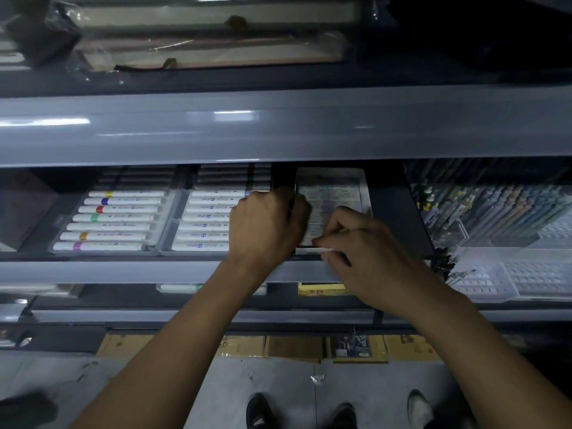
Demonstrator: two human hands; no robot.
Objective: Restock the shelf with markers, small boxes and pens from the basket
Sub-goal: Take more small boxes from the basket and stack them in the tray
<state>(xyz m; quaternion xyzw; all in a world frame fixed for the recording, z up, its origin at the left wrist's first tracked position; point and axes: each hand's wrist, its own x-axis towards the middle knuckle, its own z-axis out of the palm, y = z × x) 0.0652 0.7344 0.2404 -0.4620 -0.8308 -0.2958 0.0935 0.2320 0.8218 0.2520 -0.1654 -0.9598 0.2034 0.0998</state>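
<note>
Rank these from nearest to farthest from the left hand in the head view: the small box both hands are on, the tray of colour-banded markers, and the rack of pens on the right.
1. Small box: just right of the left hand, touching its fingers.
2. Tray of colour-banded markers: further left on the same shelf.
3. Rack of pens: far right, beyond the right hand.

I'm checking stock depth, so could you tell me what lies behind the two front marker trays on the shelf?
Behind the two front marker trays, a dark stack of further marker packs shows under the upper shelf. How far back it goes is hidden in shadow, and the left hand covers the right tray's end.
</note>
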